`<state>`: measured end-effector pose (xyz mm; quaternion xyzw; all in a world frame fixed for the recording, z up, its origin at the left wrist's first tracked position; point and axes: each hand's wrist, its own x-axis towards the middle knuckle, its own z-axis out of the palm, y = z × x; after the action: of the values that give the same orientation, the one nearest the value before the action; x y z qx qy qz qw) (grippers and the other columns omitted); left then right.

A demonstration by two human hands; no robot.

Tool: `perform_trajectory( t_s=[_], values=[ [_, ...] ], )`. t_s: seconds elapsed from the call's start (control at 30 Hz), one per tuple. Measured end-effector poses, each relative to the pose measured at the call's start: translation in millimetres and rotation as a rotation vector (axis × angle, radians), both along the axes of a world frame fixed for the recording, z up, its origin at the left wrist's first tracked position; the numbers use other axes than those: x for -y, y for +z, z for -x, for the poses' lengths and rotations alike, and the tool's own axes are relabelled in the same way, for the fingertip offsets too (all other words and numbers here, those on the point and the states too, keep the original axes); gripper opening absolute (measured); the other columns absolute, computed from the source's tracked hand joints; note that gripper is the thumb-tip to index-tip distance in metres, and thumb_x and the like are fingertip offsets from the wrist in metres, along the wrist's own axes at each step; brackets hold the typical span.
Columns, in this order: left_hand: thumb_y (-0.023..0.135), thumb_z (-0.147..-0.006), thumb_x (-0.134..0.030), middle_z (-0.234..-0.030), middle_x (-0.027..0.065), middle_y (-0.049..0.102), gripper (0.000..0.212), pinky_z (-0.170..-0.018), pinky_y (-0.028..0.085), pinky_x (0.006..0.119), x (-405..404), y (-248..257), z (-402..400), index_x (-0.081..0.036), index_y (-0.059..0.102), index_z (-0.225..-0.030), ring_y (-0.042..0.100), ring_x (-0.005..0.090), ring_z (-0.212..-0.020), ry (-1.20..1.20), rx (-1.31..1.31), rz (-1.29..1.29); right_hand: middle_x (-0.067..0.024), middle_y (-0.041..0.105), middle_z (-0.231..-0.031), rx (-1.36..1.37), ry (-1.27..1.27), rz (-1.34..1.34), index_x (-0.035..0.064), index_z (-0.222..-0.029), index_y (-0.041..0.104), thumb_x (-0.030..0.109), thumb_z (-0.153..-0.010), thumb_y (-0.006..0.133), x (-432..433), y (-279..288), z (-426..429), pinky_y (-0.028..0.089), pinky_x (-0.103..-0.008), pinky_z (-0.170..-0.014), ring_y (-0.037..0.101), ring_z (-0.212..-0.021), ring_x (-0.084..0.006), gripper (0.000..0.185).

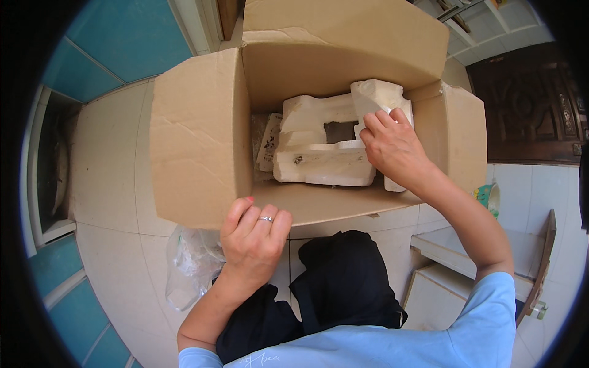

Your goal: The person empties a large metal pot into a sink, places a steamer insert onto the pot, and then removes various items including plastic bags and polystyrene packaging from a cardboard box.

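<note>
An open cardboard box (340,64) stands before me with its flaps folded outward. My left hand (255,234) has its fingers curled over the near left corner of the rim; a ring is on one finger. Inside the box lies a moulded white polystyrene foam block (324,165) with a rectangular opening and dark smudges. To its right a narrower foam piece (377,94) stands against it, and my right hand (391,142) grips this piece, fingertips bent around its edge. A flat printed packet (268,142) is partly hidden at the box's left end.
A crumpled transparent plastic bag (191,267) lies on the tiled floor left of my legs. Teal cabinets (129,37) line the left side. At the right are a pale wooden drawer-like unit (441,294), a green patterned container (487,200) and a dark carved wooden door (529,106).
</note>
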<state>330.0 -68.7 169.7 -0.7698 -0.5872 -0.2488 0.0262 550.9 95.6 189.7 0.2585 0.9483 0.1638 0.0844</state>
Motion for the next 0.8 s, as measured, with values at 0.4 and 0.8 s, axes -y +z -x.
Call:
perform_trajectory(
  t_s=[0.4, 0.8],
  values=[
    [0.063, -0.060, -0.004, -0.066, 0.0022, 0.049, 0.015, -0.081, 0.039, 0.032, -4.2, 2.9, -2.3, -0.010, 0.052, -0.069, 0.048, 0.0166, -0.061, -0.007, 0.001, 0.003, -0.0035, 0.050, -0.071, 0.016, -0.009, -0.009, 0.0069, -0.069, 0.057, 0.008, -0.069, 0.057, 5.4, 12.3, -1.0, 0.037, -0.0310, -0.075, 0.049, -0.076, -0.0170, 0.001],
    [0.056, -0.062, -0.004, -0.065, 0.0014, 0.049, 0.010, -0.082, 0.041, 0.029, -4.4, 1.3, -3.6, -0.011, 0.049, -0.064, 0.050, 0.0145, -0.063, 0.014, -0.040, -0.065, -0.0054, 0.050, -0.067, 0.277, 0.018, -0.080, 0.0047, -0.066, 0.060, 0.006, -0.066, 0.057, 21.5, 53.9, 25.0, 0.035, -0.0338, -0.082, 0.050, -0.074, -0.0187, 0.004]
  ],
)
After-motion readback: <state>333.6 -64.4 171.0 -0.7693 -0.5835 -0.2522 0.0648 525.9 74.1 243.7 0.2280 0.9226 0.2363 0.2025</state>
